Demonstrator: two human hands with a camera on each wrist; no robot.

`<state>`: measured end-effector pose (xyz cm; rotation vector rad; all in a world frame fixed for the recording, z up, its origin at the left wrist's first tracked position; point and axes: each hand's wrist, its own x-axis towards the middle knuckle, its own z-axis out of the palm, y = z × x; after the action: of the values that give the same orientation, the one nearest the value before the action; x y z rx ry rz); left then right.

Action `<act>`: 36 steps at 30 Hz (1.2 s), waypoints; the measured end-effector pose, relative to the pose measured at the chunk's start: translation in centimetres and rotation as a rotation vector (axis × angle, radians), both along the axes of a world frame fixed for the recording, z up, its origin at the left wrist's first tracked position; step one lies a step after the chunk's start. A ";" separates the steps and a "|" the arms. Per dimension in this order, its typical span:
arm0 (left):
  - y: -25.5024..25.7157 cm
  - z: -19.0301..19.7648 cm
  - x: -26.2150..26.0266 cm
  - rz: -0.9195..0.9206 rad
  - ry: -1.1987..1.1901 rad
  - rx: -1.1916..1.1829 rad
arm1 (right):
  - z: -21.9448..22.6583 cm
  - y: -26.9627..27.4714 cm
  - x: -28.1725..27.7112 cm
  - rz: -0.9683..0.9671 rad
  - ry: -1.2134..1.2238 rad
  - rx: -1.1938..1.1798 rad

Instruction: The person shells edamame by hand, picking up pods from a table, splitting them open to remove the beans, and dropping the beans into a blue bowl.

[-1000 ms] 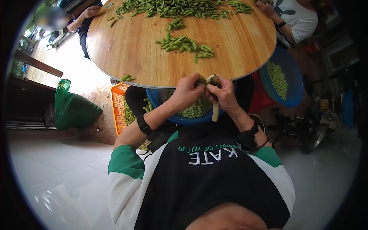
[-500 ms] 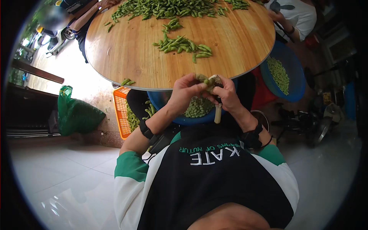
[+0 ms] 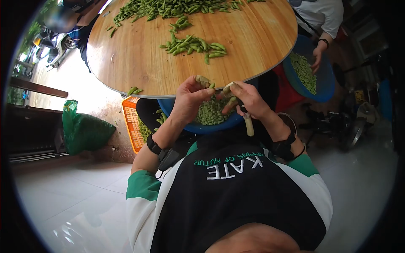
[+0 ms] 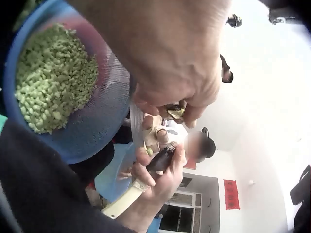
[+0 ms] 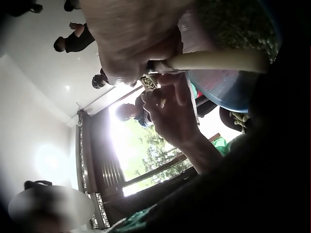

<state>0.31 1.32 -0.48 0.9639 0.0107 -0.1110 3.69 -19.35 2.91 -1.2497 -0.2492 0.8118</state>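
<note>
- Newly parted by the counter (image 3: pixel 135 59): left fingers (image 3: pixel 204 94) pinching a pod (image 3: pixel 212 85), right fingers (image 3: pixel 241 89) gripping a pale handle (image 3: pixel 249 126).
- Counter's near left: orange basket (image 3: pixel 130 116).
- Below counter: blue tub (image 3: pixel 219 130), partly behind fingers.

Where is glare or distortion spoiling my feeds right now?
Head: strong fisheye bending, dark rim, blown-out ground at upper left. Left wrist: overexposed upper right. Right wrist: glare from the window, with the beans and left hand in shadow.
</note>
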 end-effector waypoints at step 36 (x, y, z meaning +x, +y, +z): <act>-1.1 -0.3 -2.3 0.104 0.007 0.321 | -2.3 1.7 -3.2 -0.006 0.002 0.187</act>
<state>-2.01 0.23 -0.76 1.2816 0.0874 -0.0160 0.49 -17.64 0.63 -1.0737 -0.3121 0.7665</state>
